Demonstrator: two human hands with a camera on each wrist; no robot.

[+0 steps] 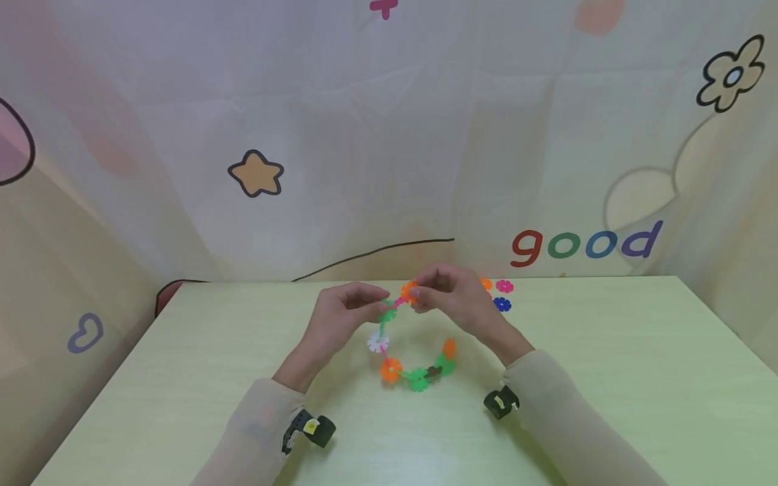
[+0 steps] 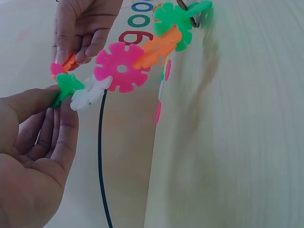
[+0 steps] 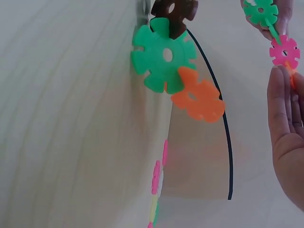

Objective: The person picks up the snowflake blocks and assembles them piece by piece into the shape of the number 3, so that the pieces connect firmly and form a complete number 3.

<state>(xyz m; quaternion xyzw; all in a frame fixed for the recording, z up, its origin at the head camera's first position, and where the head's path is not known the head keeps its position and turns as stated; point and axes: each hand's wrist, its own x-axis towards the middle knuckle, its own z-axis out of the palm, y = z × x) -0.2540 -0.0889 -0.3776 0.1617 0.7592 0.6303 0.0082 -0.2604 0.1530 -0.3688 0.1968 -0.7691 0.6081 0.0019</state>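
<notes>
A chain of notched plastic flower discs hangs in a curve between and below both hands. My left hand [image 1: 340, 314] pinches a green disc [image 2: 69, 88] near the chain's upper end. My right hand [image 1: 458, 297] pinches an orange disc [image 1: 409, 291] at that end. A pink disc [image 3: 285, 51] sits between the green and orange ones. Below the left hand follow a white disc [image 1: 378, 341], then orange [image 1: 391, 369], green [image 1: 418, 379] and dark brown [image 1: 433, 372] ones. The far end curls up on the right with an orange disc [image 3: 199, 99] slotted into a green disc [image 3: 164, 54].
Loose discs lie at the table's back edge beyond the right hand, among them a pink one [image 1: 504, 286] and a blue one [image 1: 502, 304]. Behind the pale table [image 1: 608, 378] hangs a printed cloth [image 1: 389, 169]. Both sleeves carry a small black wrist camera [image 1: 501, 403].
</notes>
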